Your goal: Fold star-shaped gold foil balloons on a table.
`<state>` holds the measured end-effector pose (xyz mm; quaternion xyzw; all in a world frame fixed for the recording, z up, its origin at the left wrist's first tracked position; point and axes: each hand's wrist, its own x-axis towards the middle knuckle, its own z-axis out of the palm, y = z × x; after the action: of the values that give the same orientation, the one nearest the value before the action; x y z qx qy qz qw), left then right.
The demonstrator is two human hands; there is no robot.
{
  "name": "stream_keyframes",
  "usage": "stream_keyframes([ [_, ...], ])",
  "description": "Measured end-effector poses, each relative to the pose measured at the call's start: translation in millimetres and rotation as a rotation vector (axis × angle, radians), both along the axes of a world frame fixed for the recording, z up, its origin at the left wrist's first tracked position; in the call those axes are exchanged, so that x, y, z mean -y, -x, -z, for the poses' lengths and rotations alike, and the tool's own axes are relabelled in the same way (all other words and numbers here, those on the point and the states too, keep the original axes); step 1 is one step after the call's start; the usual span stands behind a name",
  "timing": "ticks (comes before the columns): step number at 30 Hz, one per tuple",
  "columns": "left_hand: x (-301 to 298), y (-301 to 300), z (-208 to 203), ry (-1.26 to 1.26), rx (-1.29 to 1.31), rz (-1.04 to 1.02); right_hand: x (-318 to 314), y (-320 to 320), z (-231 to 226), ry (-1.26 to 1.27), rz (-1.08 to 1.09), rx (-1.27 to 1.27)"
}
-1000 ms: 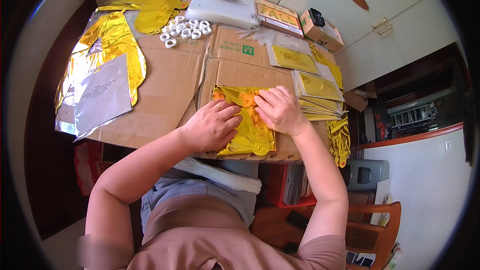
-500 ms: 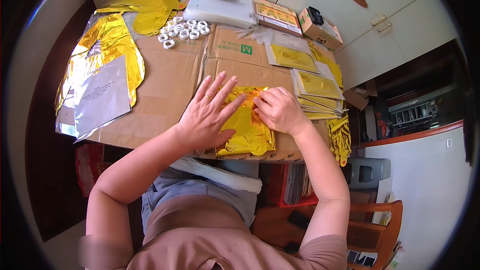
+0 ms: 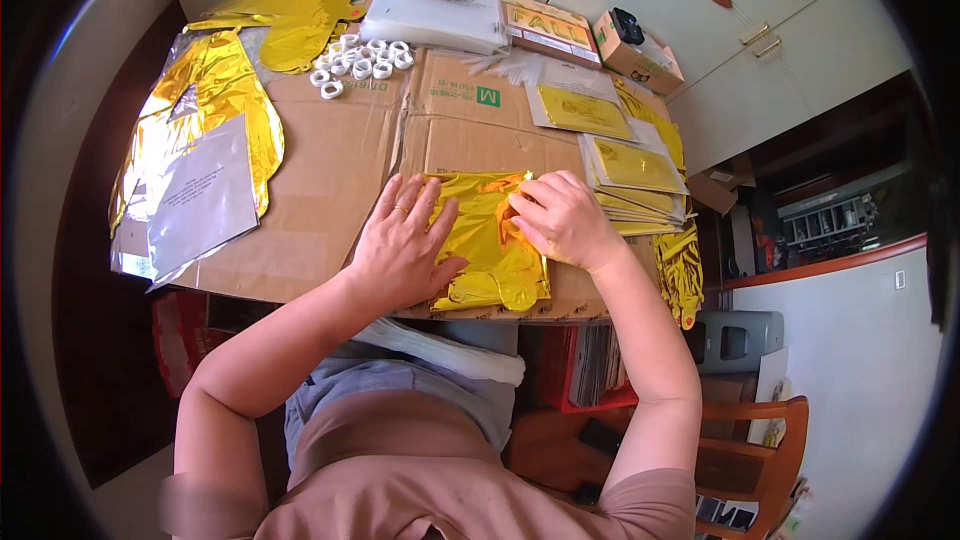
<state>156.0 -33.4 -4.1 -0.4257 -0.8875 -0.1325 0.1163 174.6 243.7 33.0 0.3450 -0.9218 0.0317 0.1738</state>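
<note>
A folded gold foil balloon (image 3: 478, 255) lies flat at the near edge of a table covered in cardboard (image 3: 330, 180). Along its left side rests my left hand (image 3: 402, 245), fingers stretched out and touching the foil. My right hand (image 3: 568, 220) pinches the foil at the upper right, where it is crumpled and glows orange. The fingertips of that hand partly hide the pinched bit. To the right are clear packets with folded gold foil (image 3: 630, 168), lying in an overlapping stack.
Unfolded gold foil balloons (image 3: 225, 80) lie at the left, a grey printed sheet in clear film (image 3: 205, 185) over one. White rings (image 3: 362, 70), a stack of clear bags (image 3: 435, 15), a flat box (image 3: 550, 28) and a small carton (image 3: 640, 55) line the back. A wooden chair (image 3: 790, 420) stands lower right.
My left hand has come down from over the foil to its left side, uncovering more of it. The right hand keeps its pinch, nearly in the same place.
</note>
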Motion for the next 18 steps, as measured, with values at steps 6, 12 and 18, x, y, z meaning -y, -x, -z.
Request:
stream_keyframes([
  [6, 0, 0, 1, -0.056, -0.012, -0.024, -2, -4, 2, 0.036, 0.034, -0.004],
  [12, 2, -1, 2, -0.065, -0.047, -0.050, -2, -7, 1, 0.016, 0.057, -0.012],
  [18, 2, 3, -20, -0.091, -0.044, 0.034, -1, -7, 1, 0.029, 0.049, -0.013],
])
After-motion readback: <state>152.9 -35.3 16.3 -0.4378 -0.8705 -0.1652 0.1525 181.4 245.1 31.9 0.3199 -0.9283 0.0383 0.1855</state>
